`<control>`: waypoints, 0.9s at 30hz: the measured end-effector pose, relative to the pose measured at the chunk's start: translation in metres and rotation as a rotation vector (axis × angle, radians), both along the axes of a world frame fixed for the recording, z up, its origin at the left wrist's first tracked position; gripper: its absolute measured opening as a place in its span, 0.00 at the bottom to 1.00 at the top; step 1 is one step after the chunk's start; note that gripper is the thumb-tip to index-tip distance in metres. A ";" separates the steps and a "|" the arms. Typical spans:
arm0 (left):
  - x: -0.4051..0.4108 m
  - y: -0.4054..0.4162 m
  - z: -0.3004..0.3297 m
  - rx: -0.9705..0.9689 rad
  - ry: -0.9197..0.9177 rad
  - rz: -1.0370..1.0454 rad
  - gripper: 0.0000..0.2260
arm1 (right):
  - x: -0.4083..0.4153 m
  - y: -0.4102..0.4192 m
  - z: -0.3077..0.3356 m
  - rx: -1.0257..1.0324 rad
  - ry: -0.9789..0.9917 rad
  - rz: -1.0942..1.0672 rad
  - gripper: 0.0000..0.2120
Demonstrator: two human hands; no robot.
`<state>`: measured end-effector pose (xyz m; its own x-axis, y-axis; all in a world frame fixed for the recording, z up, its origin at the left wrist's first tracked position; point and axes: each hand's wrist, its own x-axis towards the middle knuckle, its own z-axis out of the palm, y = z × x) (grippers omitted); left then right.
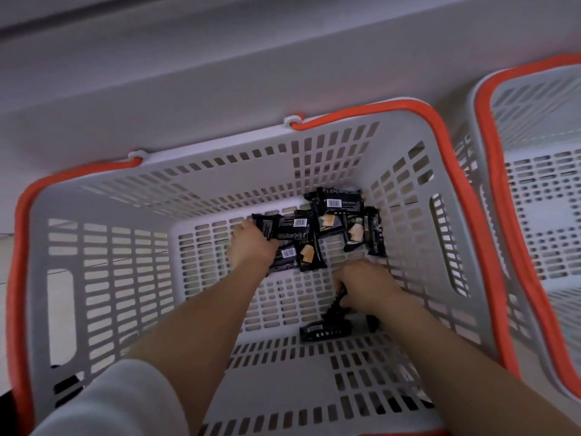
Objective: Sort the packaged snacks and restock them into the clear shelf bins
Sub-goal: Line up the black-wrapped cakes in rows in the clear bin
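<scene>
Your left hand [251,247] grips one black pack [284,229] and your right hand [366,286] pinches another, deep in the basket [103,247]; they look light, slippery, so hold the flat middle.

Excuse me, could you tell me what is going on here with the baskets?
A person is reaching with both arms into a grey basket with an orange rim. The left hand grips black snack packets from the pile on the basket floor, and the right hand holds more black packets nearer the front. More packets lie loose at the back. A second basket stands to the right.
</scene>
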<state>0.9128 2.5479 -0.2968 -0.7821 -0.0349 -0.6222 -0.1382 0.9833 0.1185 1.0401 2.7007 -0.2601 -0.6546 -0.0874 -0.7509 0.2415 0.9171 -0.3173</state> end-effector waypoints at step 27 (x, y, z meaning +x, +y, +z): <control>0.021 -0.039 0.059 0.799 -0.872 0.713 0.13 | -0.016 -0.004 0.032 -0.587 0.258 -0.556 0.09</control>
<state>0.9335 2.5087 -0.2381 -0.0972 0.3354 -0.9370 -0.8984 0.3755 0.2276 1.0237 2.6969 -0.2283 -0.8622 -0.0309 -0.5057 0.4634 0.3554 -0.8118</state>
